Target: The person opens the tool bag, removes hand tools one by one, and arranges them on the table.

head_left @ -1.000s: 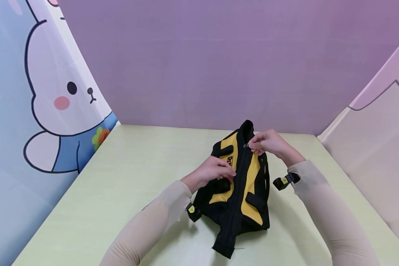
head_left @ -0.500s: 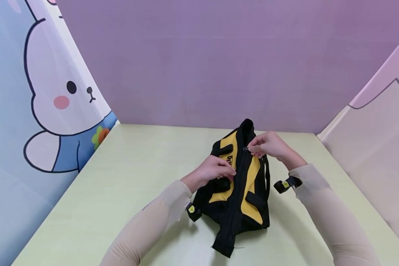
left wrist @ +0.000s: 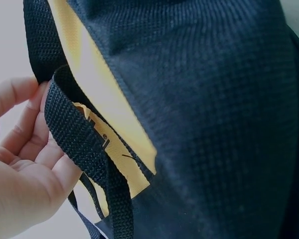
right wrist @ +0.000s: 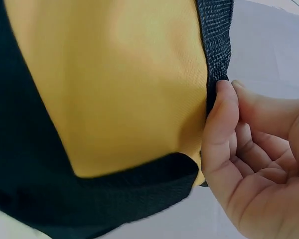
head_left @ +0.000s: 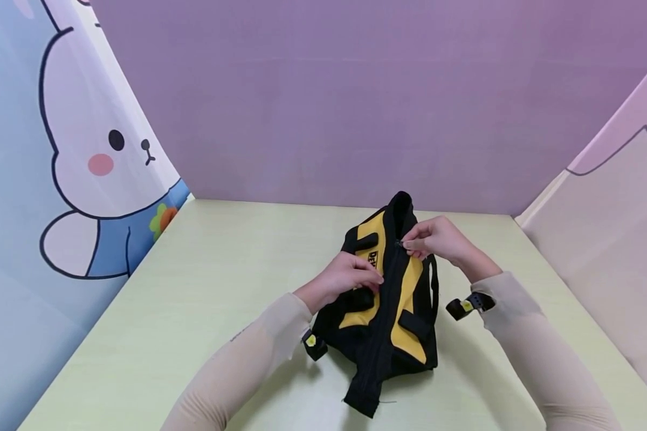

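A black and yellow tool bag [head_left: 408, 287] stands on the table, its long zipper band [head_left: 386, 311] running along the top. My right hand [head_left: 438, 240] pinches the zipper pull [head_left: 399, 243] near the far end, where the zipper gapes. On the left side, my left hand [head_left: 341, 276] pinches the edge of the zipper band between thumb and forefinger. The left wrist view shows this grip beside a black webbing strap [left wrist: 77, 132]. In the right wrist view, thumb and forefinger meet at the dark band's edge [right wrist: 217, 45]; the pull itself is hidden there.
The pale green table [head_left: 205, 287] extends around the bag. A purple wall [head_left: 356, 108] rises behind it, with a cartoon-printed wall [head_left: 108, 179] at left and a pale wall [head_left: 614, 239] at right. The band's loose end [head_left: 363, 398] sticks out toward me.
My right hand has slid the zipper pull a short way toward me along the band. My left hand keeps its hold in the same place.
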The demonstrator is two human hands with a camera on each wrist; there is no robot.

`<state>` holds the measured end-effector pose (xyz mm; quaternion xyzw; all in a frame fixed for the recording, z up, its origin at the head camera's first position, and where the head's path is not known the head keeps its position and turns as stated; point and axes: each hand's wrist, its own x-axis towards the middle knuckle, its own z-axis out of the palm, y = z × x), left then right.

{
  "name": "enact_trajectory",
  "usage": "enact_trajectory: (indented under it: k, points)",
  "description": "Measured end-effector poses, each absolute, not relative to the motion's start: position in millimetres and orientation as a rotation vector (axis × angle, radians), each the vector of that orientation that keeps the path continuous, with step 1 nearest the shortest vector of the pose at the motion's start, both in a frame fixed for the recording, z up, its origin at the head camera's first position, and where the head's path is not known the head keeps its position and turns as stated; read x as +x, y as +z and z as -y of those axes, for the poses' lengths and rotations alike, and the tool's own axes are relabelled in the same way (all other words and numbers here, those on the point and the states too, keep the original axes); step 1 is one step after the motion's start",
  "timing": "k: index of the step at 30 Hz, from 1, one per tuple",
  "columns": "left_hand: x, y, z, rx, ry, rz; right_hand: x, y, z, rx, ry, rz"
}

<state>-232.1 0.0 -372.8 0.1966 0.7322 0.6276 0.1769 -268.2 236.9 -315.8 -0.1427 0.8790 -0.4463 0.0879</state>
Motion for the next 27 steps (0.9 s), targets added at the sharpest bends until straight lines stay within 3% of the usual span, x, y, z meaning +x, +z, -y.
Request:
enact_trajectory:
  k: [6, 27]
  points:
    - [-231, -374, 0, 0.573, 1.783, -2.074, -264, -320, -238, -0.358, -1.444, -2.491]
    - [-227, -379, 5, 0.518, 1.799, -2.040, -231, -329, -225, -0.493, -1.444, -2.282]
